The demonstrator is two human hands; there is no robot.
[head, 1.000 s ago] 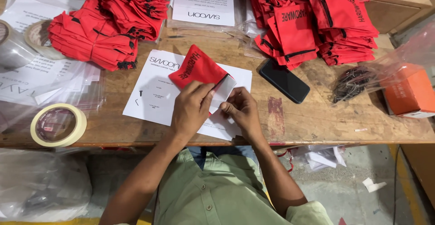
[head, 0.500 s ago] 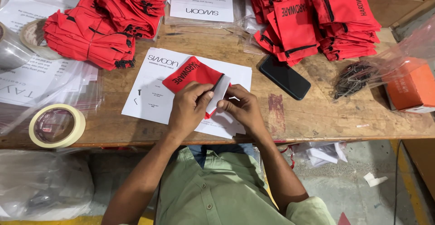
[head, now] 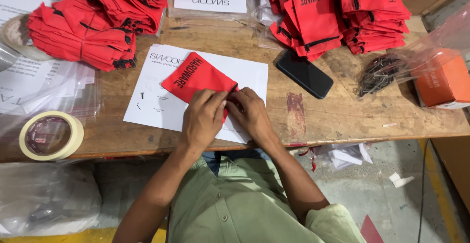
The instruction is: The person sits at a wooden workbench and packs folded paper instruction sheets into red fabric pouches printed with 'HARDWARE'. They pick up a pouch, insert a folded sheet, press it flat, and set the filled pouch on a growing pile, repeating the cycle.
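While both hands pinch its near corner | I see red pouch (head: pixel 196 76) running up-left from fingertips | left hand (head: pixel 203 118), right hand (head: pixel 252 113) clamped, equally near | on white sheet (head: pixel 249 71).

Pouch on the sheet, both my hands at its near corner.

On the tabletop (head: pixel 342 120) the pouch (head: pixel 196 76) lies on a paper sheet (head: pixel 156 101); my left hand (head: pixel 203 115) and right hand (head: pixel 252 113) sit side by side on its near edge. The phone (head: pixel 303 73) lies right of the sheet, tape roll (head: pixel 50 135) far left, pouch stacks (head: pixel 93 23) behind.
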